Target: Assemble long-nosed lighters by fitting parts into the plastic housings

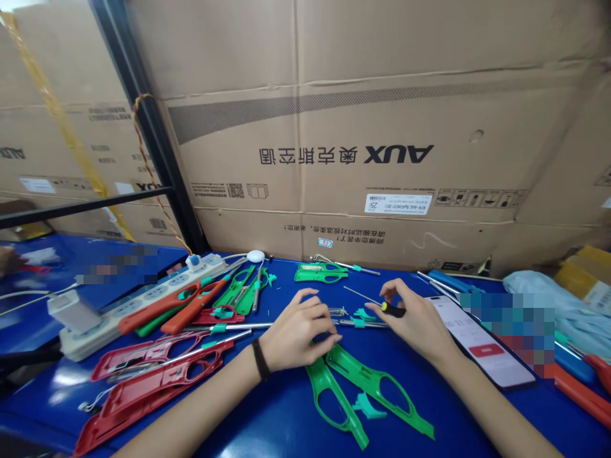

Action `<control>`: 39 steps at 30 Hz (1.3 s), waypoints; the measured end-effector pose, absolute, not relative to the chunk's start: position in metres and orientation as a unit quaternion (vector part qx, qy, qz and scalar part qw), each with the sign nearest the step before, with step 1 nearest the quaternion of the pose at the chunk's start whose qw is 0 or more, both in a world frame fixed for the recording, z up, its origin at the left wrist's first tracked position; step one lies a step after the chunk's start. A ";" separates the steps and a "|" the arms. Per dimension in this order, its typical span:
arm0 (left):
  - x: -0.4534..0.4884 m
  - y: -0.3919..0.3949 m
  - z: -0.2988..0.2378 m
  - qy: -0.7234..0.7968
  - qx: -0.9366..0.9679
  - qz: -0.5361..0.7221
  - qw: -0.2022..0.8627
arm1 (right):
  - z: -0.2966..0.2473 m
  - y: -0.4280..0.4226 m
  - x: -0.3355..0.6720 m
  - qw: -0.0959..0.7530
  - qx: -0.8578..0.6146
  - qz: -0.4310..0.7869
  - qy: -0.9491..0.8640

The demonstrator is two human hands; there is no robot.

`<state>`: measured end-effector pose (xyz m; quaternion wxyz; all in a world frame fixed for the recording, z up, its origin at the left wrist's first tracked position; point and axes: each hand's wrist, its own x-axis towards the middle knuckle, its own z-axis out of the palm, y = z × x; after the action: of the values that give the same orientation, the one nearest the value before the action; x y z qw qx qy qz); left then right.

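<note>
My left hand (298,331) rests on the blue table (267,413), fingers curled down onto the top end of a pair of green plastic scissor-like handles (367,391) that lie spread toward me. My right hand (410,318) pinches a small screwdriver (392,310) with a black grip and yellow band, its thin shaft pointing up-left. Between the hands lie a small metal part (337,311) and teal clips (363,315).
Red handle halves (153,375), orange and green handles (200,299) and a white power strip (143,302) lie at left. Another green piece (321,272) sits at the back. A phone (482,343) lies at right. Cardboard boxes (382,127) wall the rear.
</note>
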<state>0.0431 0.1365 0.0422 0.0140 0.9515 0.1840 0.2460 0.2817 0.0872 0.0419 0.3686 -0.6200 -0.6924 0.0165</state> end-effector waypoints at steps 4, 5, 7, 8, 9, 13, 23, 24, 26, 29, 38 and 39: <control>0.061 0.160 0.053 0.259 0.952 0.165 0.012 | 0.050 0.065 0.265 0.348 -0.594 0.073 -0.721; 0.064 0.167 0.055 0.282 0.949 0.138 0.015 | 0.050 0.056 0.262 0.319 -0.589 0.092 -0.737; 0.071 0.182 0.054 0.287 0.951 0.114 0.028 | 0.044 0.039 0.261 0.262 -0.590 0.132 -0.752; 0.073 0.188 0.053 0.287 0.952 0.103 0.035 | 0.040 0.032 0.263 0.238 -0.593 0.151 -0.754; 0.074 0.193 0.050 0.289 0.952 0.097 0.040 | 0.036 0.027 0.265 0.216 -0.597 0.168 -0.754; 0.077 0.207 0.041 0.325 0.938 0.113 0.041 | 0.026 0.026 0.276 0.207 -0.601 0.169 -0.753; 0.072 0.215 0.045 0.342 0.926 0.160 0.011 | 0.029 0.060 0.276 0.198 -0.569 0.132 -0.787; 0.071 0.213 0.046 0.343 0.925 0.165 0.010 | 0.029 0.061 0.277 0.200 -0.569 0.134 -0.786; 0.068 0.208 0.048 0.345 0.923 0.171 0.015 | 0.027 0.061 0.279 0.206 -0.569 0.142 -0.783; 0.064 0.199 0.052 0.347 0.922 0.169 0.034 | 0.025 0.060 0.283 0.218 -0.564 0.154 -0.782; 0.065 0.154 0.069 0.236 0.962 0.078 0.113 | 0.024 0.058 0.287 0.224 -0.554 0.172 -0.783; 0.066 0.152 0.068 0.235 0.964 0.081 0.094 | 0.025 0.058 0.287 0.224 -0.555 0.175 -0.782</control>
<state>0.0662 0.1523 0.0680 0.0939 0.9641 0.2350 0.0806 0.2868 0.0583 0.0248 0.2239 -0.5545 -0.7822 0.1747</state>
